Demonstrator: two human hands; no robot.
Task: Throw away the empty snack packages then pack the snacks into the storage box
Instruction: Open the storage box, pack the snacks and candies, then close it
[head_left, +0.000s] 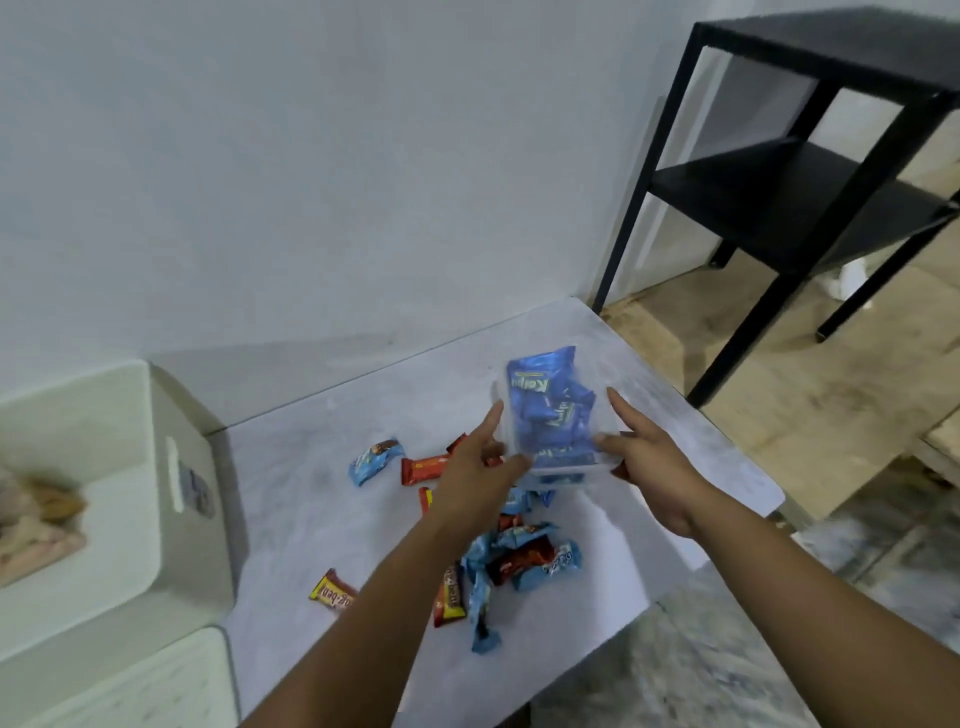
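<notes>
The left hand (475, 467) and right hand (647, 460) clasp a clear storage box (558, 415) of blue snacks between them, seemingly lifted above the desk (322, 499); loose snacks (511, 564) lie beneath, bare desk toward its right edge.

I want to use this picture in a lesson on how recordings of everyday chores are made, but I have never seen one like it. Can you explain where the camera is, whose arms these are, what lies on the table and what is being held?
There is one picture, taken by a wide-angle camera worn on a person's head, looking forward and down, so the two bare arms are that person's own. There is no machine here.

The left hand and the right hand hold a clear plastic box between them, one on each side, above a pale table. Inside the box are blue snack packs.

Loose snacks in blue, red and yellow wrappers lie scattered on the table beneath the hands. At the left stands a cream bin, open on top. A black shelf stands on the floor behind.
</notes>
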